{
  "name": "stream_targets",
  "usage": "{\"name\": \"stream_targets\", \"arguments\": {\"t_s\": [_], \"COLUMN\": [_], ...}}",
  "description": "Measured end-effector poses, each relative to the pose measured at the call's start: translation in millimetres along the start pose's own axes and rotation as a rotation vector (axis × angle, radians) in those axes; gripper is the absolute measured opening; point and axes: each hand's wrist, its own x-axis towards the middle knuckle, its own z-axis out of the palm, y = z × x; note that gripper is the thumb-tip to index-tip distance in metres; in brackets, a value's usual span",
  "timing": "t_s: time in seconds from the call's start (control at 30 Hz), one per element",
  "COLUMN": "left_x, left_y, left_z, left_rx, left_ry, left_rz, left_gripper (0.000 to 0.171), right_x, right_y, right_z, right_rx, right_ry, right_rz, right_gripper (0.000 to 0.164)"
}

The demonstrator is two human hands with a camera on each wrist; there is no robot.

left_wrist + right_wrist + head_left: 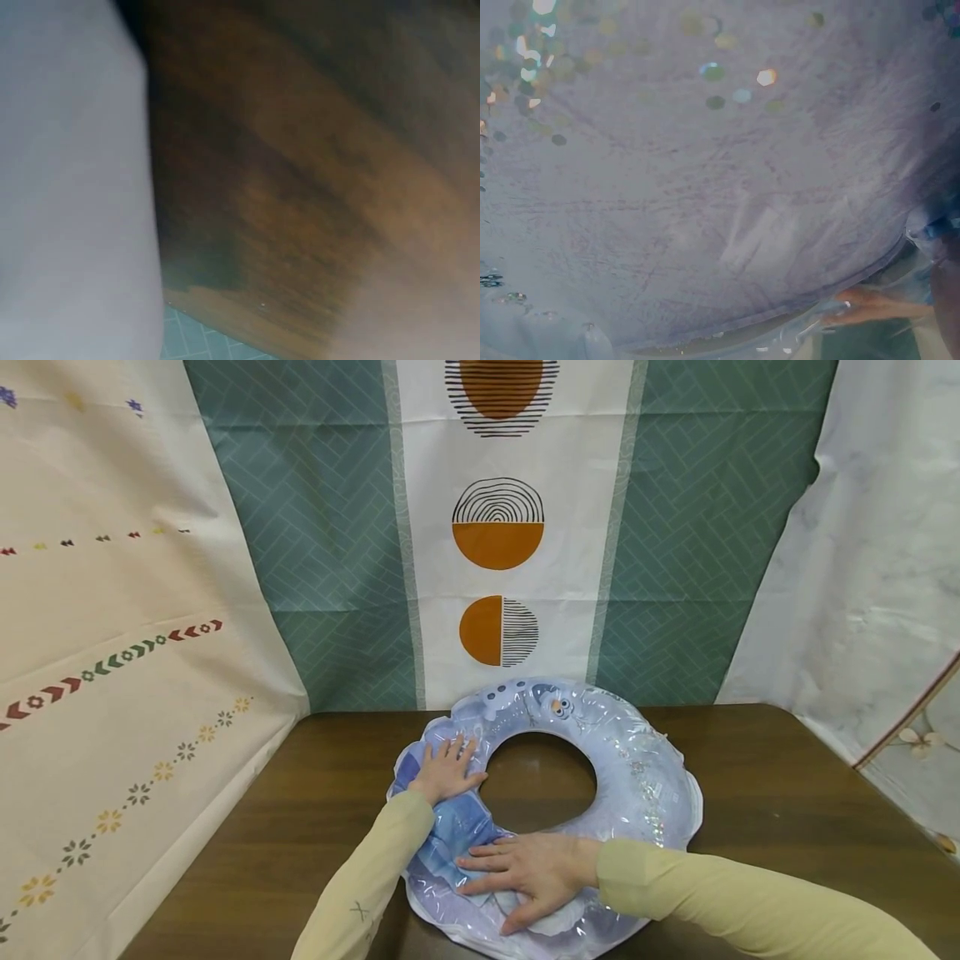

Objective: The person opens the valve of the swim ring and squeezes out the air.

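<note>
Head view shows my left hand (447, 771) and my right hand (528, 872) apart from each other, both resting on an inflatable swim ring (675, 785). My left hand lies palm down on the ring's left side, fingers spread, the thumb pointing toward the hole. My right hand presses on the near part, fingers spread and pointing left; neither hand grips anything. The ring lies flat in the middle of the brown wooden table (765, 777), its far edge close to the hanging cloth. Its plastic is pale lilac, with a snowman print (558, 703) at the far side, shiny sequins (648, 785) on the right and a deeper blue patch between my hands, where the film is wrinkled. Pale yellow sleeves (742, 893) cover my forearms. Behind the table hangs a green and white cloth (322, 527) with orange half circles; a cream patterned cloth (112, 568) hangs left and a white marbled one right. Left wrist view is blurred, mostly wood grain; the right wrist's is filled by the sequined plastic.
</note>
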Motion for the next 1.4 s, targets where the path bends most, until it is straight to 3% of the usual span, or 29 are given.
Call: {"name": "stream_targets", "arguments": {"t_s": [0.4,0.63,0.77,0.87,1.07,1.2,1.4], "left_x": [0.4,-2.4,-3.3,-4.0,-4.0,-3.6,-0.8], "left_y": [-0.7,-7.5,-6.3,-3.8,-5.1,-4.6,-5.1], "left_z": [2.4,-0.6,1.3,0.4,-0.1,3.6,10.0], "left_rx": [-0.040,-0.092,-0.104,-0.123,-0.118,-0.107,-0.108], "left_ry": [-0.002,-0.054,-0.076,-0.082,-0.079,-0.085,-0.071], "left_rz": [0.005,-0.002,-0.008,-0.008,-0.013,-0.007,-0.007], "left_gripper": [0.071,0.071,0.071,0.070,0.069,0.071,0.073], "right_x": [1.1,2.2,-4.8,-15.1,-26.6,-26.0,-23.5], "right_y": [0.3,2.2,0.2,1.2,22.9,41.2,68.3], "right_z": [-2.0,-12.8,-23.8,-44.0,-87.7,-95.2,-94.2], "right_rx": [-0.001,0.012,0.049,0.053,0.027,0.009,-0.042], "right_ry": [-0.003,0.038,0.107,0.194,0.383,0.457,0.472], "right_rz": [0.004,0.007,0.049,0.142,0.432,0.604,0.784], "right_gripper": [0.064,0.065,0.065,0.065,0.067,0.071,0.075]}}
